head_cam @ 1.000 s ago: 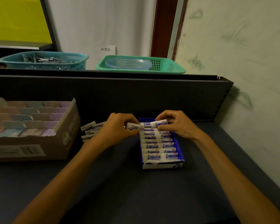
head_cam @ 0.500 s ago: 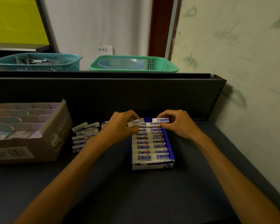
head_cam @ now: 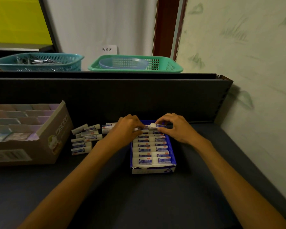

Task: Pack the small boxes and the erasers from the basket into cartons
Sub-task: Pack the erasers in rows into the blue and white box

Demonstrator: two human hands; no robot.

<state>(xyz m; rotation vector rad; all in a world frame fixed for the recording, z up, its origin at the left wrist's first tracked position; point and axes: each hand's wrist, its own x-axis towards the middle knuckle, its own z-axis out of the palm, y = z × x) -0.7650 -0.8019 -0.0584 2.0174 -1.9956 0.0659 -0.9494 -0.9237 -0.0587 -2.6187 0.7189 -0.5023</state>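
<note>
A small blue carton (head_cam: 171,147) on the dark table holds two columns of white erasers with blue sleeves (head_cam: 149,149). At its far end my left hand (head_cam: 125,130) pinches one eraser (head_cam: 141,128) down in the left column. My right hand (head_cam: 176,128) grips another eraser (head_cam: 156,126) over the right column. Several loose erasers (head_cam: 86,138) lie on the table to the left of the carton.
A brown cardboard carton (head_cam: 54,138) with pastel small boxes in rows stands at the left. On the shelf behind the dark divider sit a teal basket (head_cam: 38,62) with metal items and a green basket (head_cam: 135,64) holding a bluish bowl. A wall lies to the right.
Both hands have lowered their erasers toward the far end of the blue carton and drawn closer together. The view has shifted slightly.
</note>
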